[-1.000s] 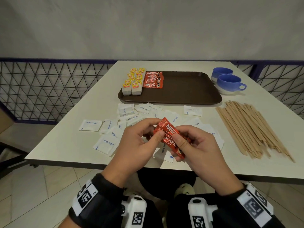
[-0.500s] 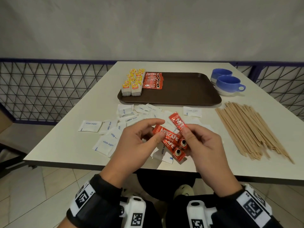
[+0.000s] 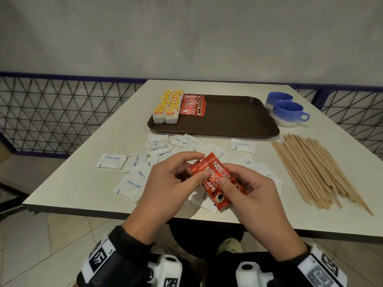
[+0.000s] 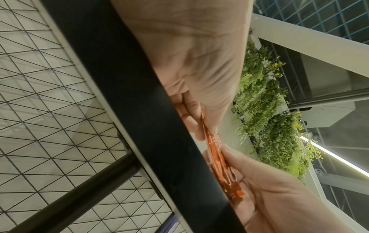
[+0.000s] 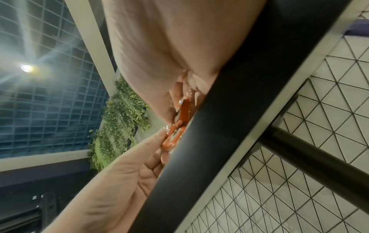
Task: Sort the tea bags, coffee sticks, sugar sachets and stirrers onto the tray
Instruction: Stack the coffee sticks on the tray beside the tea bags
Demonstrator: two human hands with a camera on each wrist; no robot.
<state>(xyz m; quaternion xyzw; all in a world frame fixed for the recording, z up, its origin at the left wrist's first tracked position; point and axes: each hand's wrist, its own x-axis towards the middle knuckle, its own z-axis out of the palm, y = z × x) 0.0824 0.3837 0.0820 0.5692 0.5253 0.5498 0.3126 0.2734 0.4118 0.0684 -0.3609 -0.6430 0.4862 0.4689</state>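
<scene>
Two hands meet over the near edge of the tabletop in the head view. The left hand pinches the upper end of a small bunch of red coffee sticks between thumb and curled fingers, and the right hand pinches the lower part with its thumb on top. The bunch hangs just above the scattered white sugar sachets. I judge the step to be squaring up loose coffee sticks before carrying them to the tray. The next move calls for a reach forward to the row of coffee sticks on the tray, which lies just beside the tea bags at the left end. The middle and right of the tray are bare, so there is room for sugar and stirrers. The wooden stirrers lie in a long heap to the right, near the tabletop's right edge, and two blue cups stand just beside the tray's right rim. The straight path to the tray passes only over flat sachets.

From the left wrist, the coffee sticks show edge-on, pinched by both the left hand and the right hand, close against the dark tabletop edge.

From the right wrist, the right hand and left hand grip the red bunch at opposite ends, again tight beside the tabletop edge.
</scene>
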